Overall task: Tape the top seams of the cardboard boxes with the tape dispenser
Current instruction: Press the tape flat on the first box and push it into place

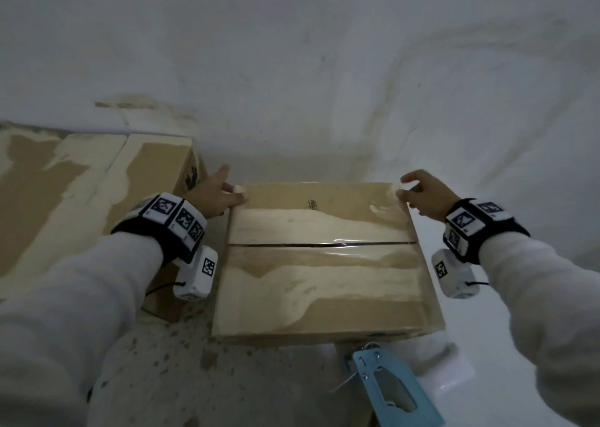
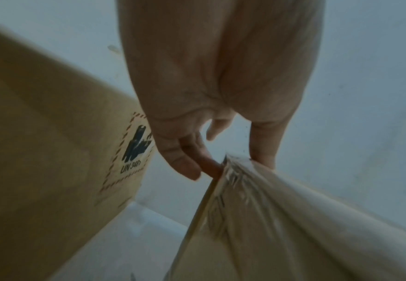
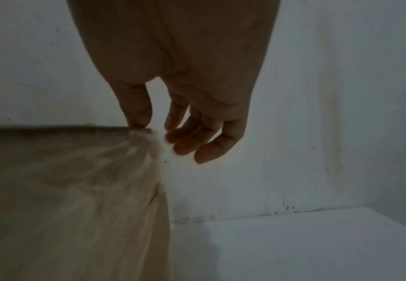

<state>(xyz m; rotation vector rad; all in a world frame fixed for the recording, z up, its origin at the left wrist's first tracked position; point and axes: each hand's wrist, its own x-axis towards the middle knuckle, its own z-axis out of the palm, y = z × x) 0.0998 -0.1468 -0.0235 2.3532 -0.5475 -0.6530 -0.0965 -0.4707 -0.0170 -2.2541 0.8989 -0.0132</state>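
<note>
A brown cardboard box (image 1: 324, 290) lies in the middle, and its top seam (image 1: 276, 245) runs left to right under shiny clear tape (image 1: 363, 243). My left hand (image 1: 235, 194) holds the far left corner, thumb on top and fingers against the side; the left wrist view shows that hand (image 2: 235, 161) pinching the box (image 2: 281, 228). My right hand (image 1: 407, 188) is at the far right corner. In the right wrist view the right hand (image 3: 152, 131) has only its thumb on the box (image 3: 65, 190), the fingers loosely curved just off the side. A blue tape dispenser (image 1: 393, 391) lies in front of the box, held by neither hand.
A larger cardboard box (image 1: 81, 193) stands close on the left, its printed label (image 2: 134, 150) facing my left hand. A white wall (image 1: 292, 69) rises right behind both boxes. A white block (image 1: 451, 371) sits by the dispenser. Speckled floor (image 1: 194, 378) shows at front left.
</note>
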